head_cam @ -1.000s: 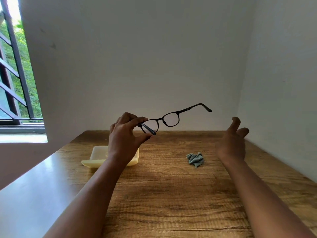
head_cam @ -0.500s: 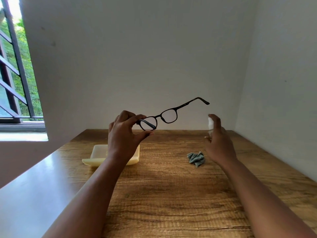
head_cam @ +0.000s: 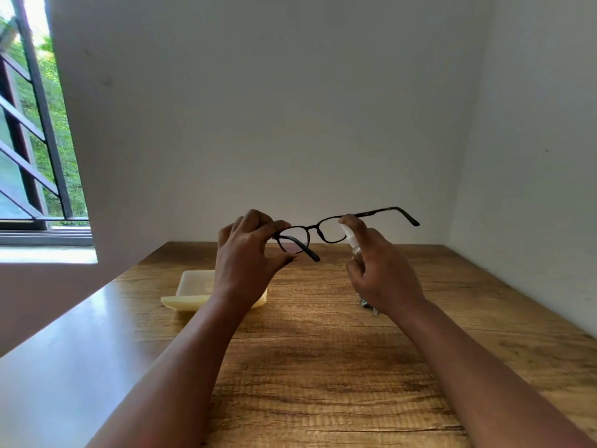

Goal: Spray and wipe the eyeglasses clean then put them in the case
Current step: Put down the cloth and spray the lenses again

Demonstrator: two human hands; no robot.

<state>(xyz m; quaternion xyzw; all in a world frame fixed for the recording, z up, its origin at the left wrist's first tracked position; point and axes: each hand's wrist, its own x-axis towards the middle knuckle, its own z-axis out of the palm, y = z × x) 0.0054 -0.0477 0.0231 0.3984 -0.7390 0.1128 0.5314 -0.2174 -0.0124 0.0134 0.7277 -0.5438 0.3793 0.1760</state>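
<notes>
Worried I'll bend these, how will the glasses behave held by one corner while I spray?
The eyeglasses look thin-framed, so probably light but flexible. The left hand pinches only one hinge corner, so they may twist. The spray bottle in the right hand could nudge them.

Wooden table [head_cam: 323, 367], grain running crosswise, set into a corner against two white walls; its left part shows a pale glare. On it, left of centre: a pale yellow case [head_cam: 193, 291], lying flat, partly hidden. Right of centre: a small cloth [head_cam: 368, 304], mostly hidden, only an edge visible.
</notes>
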